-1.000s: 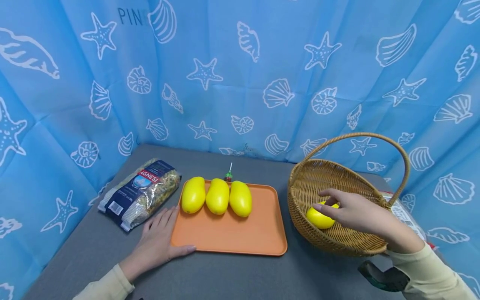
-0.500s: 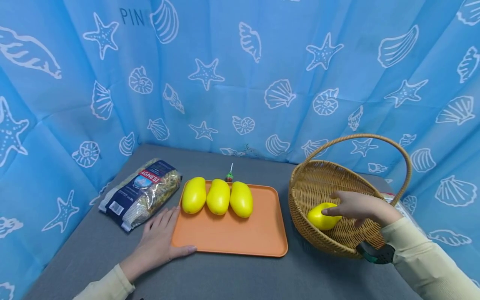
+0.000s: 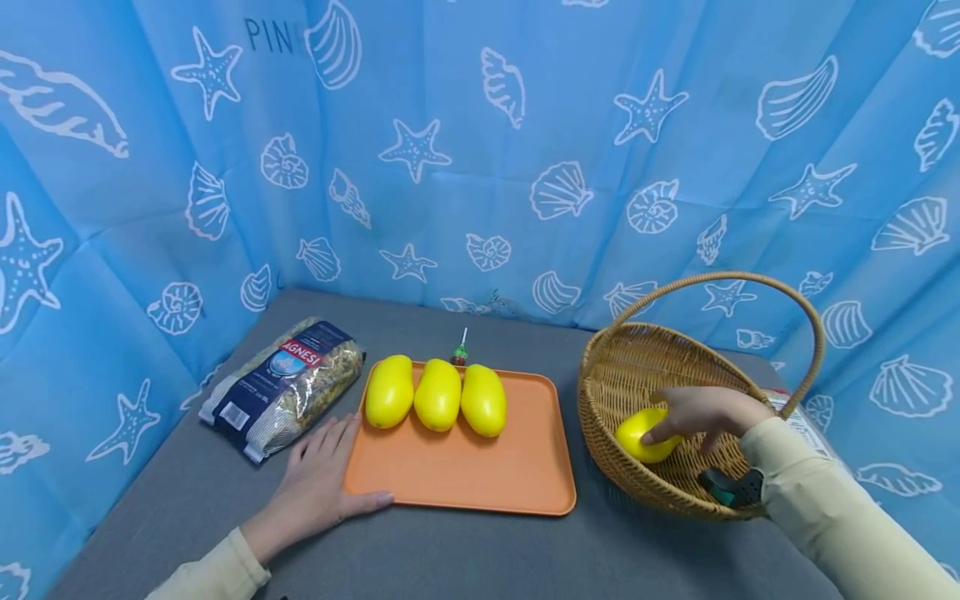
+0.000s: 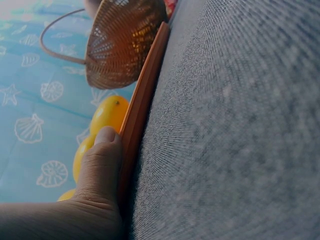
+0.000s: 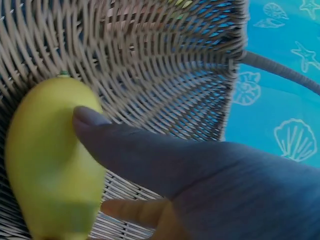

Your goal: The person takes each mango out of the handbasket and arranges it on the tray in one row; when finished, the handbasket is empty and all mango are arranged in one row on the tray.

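In the head view, three yellow mangoes (image 3: 437, 395) lie side by side along the back of an orange tray (image 3: 480, 475). My left hand (image 3: 318, 471) rests on the table with its fingers and thumb against the tray's left end. On the right, another mango (image 3: 647, 435) lies inside a wicker basket (image 3: 626, 367). My right hand (image 3: 708, 410) reaches into the basket over this mango. In the right wrist view the thumb (image 5: 135, 145) lies across the mango's side, with a fingertip close below; the other fingers are mostly hidden.
A bag of Agnesi pasta (image 3: 288, 383) lies left of the tray. Behind the tray is a small lollipop (image 3: 460, 350). The basket's tall arched handle (image 3: 720, 277) rises beyond my right hand, and a printed package (image 3: 802, 425) sits partly hidden behind the basket.
My right hand drew back from the mango, turned, then came down against it again, with the wrist now lower over the basket's rim. My left hand and the tray have stayed put.
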`<state>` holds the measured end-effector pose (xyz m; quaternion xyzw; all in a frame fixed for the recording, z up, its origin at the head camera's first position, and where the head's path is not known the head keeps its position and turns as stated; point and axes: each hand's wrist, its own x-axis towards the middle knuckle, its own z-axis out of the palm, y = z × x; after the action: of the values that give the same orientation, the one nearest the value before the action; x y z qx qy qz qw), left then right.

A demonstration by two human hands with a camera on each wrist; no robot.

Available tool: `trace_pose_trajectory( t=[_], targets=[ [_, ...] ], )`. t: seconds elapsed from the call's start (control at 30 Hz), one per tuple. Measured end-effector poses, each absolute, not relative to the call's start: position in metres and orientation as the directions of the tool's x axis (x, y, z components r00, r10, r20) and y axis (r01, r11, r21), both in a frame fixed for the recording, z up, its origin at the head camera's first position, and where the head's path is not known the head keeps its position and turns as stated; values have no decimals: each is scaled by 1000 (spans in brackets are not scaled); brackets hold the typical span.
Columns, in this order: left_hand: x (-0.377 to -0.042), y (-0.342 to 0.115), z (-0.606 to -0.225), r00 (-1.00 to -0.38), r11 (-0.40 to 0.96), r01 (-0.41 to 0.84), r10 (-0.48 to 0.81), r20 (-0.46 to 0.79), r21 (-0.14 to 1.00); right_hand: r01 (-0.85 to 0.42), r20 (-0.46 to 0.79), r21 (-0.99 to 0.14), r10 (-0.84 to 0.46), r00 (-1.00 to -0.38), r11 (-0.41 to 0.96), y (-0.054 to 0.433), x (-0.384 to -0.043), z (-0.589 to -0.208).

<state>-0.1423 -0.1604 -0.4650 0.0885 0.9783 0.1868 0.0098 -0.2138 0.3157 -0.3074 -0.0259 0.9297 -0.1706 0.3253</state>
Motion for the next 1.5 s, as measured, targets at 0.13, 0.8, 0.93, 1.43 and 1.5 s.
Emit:
trace_pose_trajectory(
  t=[0.13,0.8,0.93,1.43,1.5],
  targets=[
    [-143,-161,-467,-984,917,167,176,6,363,17,-593,-338,-199,-780,941,313,-218,-312],
    [-143,-161,-468,-983,911,173,183,9,374,-160,-494,-334,-317,-810,929,309,-225,-320],
    [-143,-162,-467,-983,910,178,184,19,375,-85,-535,-362,-281,-797,928,308,-224,-318],
    [-143,-162,-466,-983,914,177,184,16,365,-4,-587,-356,-226,-777,935,310,-222,-321],
    [-143,-162,-465,-983,914,178,185,16,366,1,-592,-353,-223,-775,936,310,-223,-321]
  ],
)
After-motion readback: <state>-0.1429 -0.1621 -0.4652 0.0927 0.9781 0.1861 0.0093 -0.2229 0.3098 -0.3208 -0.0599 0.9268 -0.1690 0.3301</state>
